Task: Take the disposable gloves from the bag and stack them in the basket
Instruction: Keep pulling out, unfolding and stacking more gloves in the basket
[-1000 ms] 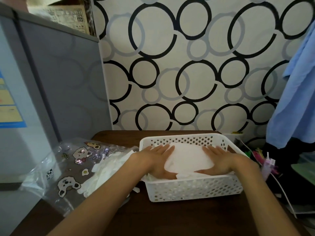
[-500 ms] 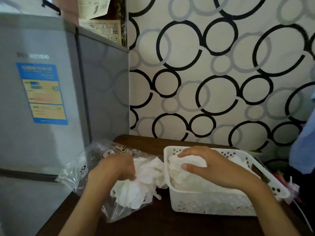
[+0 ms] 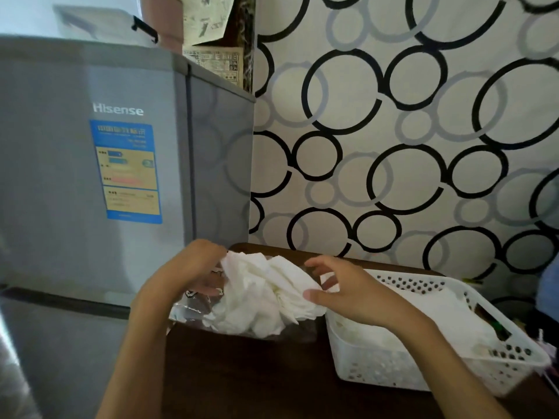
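**Both hands at the glove bag**

A crumpled white bunch of disposable gloves (image 3: 260, 294) bulges out of a clear plastic bag (image 3: 193, 309) printed with small cartoon figures, which lies on the dark wooden table (image 3: 242, 376) just left of a white perforated basket (image 3: 453, 373). The left hand (image 3: 184, 276) curls over the bag's upper left edge, fingers bent inward at the bunch; whether they pinch the gloves or the plastic cannot be told. The right hand (image 3: 348, 291) hovers at the bunch's right side with fingers spread and loosely curved, its thumb touching the white material (no firm grasp is visible). Flattened white gloves (image 3: 438, 316) already lie in the basket. A grey Hisense refrigerator (image 3: 90, 176) stands left of the table, and wallpaper (image 3: 408, 131) with black and grey rings covers the wall behind.
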### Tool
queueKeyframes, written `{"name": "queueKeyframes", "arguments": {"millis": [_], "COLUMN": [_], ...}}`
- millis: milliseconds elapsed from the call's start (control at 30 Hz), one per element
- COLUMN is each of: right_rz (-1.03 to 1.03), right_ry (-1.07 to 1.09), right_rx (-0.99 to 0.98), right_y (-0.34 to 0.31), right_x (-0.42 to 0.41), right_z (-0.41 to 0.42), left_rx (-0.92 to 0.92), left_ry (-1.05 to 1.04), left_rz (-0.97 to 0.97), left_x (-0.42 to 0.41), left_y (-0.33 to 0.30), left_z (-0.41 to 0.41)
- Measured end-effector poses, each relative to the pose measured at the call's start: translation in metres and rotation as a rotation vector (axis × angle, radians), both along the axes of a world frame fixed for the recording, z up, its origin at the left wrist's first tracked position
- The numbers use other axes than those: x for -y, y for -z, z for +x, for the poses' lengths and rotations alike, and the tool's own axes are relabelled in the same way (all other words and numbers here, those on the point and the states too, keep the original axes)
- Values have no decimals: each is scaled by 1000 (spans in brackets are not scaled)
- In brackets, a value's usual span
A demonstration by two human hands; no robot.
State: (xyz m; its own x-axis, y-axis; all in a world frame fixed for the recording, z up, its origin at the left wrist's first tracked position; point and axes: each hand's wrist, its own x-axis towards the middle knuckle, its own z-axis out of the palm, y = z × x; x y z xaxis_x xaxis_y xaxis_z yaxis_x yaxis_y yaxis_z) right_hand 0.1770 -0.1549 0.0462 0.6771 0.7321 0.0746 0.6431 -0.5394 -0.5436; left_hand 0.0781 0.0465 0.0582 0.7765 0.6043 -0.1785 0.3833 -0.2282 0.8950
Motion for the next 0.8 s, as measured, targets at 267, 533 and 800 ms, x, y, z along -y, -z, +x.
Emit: {"name": "queueKeyframes", "arguments": {"millis": [267,533,800], "right_rz": [383,293,195], "right_ry": [158,156,150], "right_rx": [-158,110,-266], "right_y": [-4,-27,-53], "right_x": [1,-14,-6], "right_z": [-1,15,24], "left_rx": [189,211,298], "left_ry": [-20,162,56], "left_rz": [80,213,174], "left_x": [1,21,18], "left_y": [-8,11,16], "left_z": [-4,19,25]}}
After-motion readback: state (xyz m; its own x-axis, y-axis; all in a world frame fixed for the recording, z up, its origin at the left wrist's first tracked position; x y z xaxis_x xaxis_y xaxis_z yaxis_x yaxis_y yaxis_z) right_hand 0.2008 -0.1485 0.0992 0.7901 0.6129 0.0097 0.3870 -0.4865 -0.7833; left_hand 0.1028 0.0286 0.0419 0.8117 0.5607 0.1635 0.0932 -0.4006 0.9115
